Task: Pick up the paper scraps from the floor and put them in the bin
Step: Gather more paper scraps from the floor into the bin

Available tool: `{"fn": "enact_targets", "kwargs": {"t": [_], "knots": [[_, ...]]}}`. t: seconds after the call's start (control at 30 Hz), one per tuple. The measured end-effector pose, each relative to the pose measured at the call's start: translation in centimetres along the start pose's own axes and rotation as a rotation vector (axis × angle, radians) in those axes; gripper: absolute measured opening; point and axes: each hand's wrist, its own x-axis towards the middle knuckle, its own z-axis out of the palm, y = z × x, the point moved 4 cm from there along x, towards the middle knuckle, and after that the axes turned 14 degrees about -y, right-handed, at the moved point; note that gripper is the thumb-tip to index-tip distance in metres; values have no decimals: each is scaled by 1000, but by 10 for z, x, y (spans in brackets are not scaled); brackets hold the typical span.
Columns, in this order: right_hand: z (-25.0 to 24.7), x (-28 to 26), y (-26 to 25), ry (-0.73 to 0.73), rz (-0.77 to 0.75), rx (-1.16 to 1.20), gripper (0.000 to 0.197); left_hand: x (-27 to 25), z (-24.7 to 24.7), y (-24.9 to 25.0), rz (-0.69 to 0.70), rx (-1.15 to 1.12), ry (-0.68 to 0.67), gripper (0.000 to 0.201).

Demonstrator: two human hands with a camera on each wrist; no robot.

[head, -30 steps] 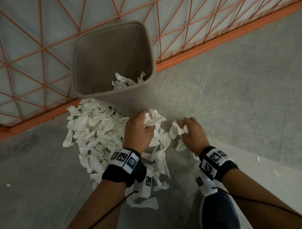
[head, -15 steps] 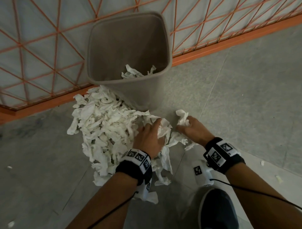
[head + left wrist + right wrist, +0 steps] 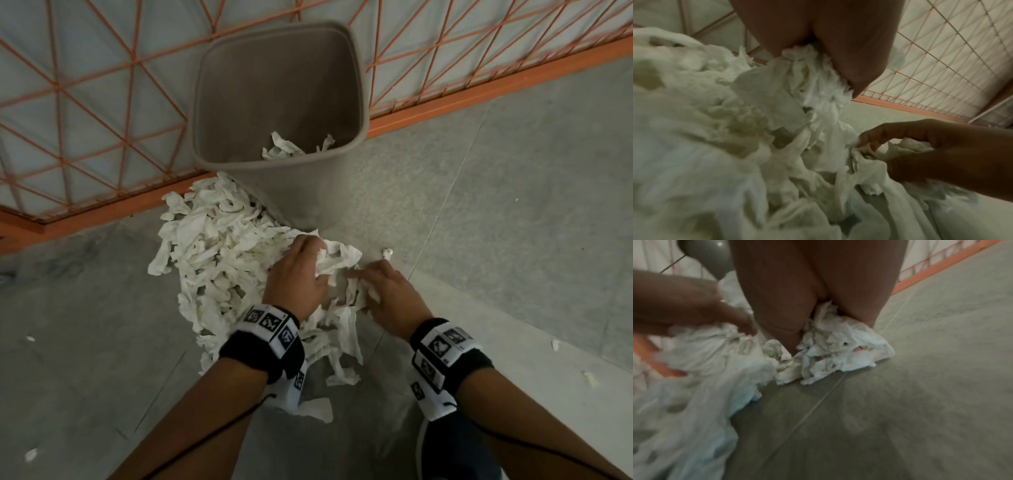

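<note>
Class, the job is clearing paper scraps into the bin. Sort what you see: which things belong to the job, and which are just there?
Part of the job:
paper scraps
bin
left hand, gripping scraps
right hand, gripping scraps

Just there:
orange fence
floor
wristbands
shoe

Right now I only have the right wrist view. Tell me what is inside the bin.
Observer: The head view shows a few paper scraps low inside the bin; most of it is unfilled.
Operator: Report how much is on the floor.
Observer: A big pile lies to the left of the left hand, reaching the bin's base.
Operator: Check beyond the right hand.
Observer: One small stray scrap lies alone just past the right hand, apart from the pile.
</note>
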Motion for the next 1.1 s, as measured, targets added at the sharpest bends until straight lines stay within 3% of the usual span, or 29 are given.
{"fn": "enact_targets", "kwargs": {"t": [0.13, 0.27, 0.37, 0.47, 0.57, 0.63, 0.77, 0.9, 1.0, 1.1], "knots": [[8, -2, 1, 44, 56, -169, 25, 27, 17, 3, 25, 128, -212, 66], [10, -3, 1, 37, 51, -182, 20, 40, 38, -5, -4, 182, -356, 71], [-1, -7, 5, 145, 28, -8, 13, 36, 36, -3, 14, 155, -314, 53], [-19, -8, 9, 319, 11, 93, 18, 22, 24, 1, 2, 52, -146, 28], [-33, -1, 10, 390, 45, 87, 31, -1, 4, -6, -101, -127, 121, 31], [-38, 6, 17, 362, 140, 73, 43, -7, -8, -16, -203, -178, 207, 33], [-48, 15, 36, 342, 292, 70, 57, 13, -17, -37, -364, -37, 46, 54], [-58, 20, 46, 370, 338, -6, 46, 30, -14, -51, -436, 102, -120, 47], [-67, 23, 51, 401, 347, -17, 33, 27, -13, -53, -416, 95, -95, 33], [-76, 25, 55, 440, 340, 6, 27, 16, -20, -48, -316, 2, 63, 28]]}}
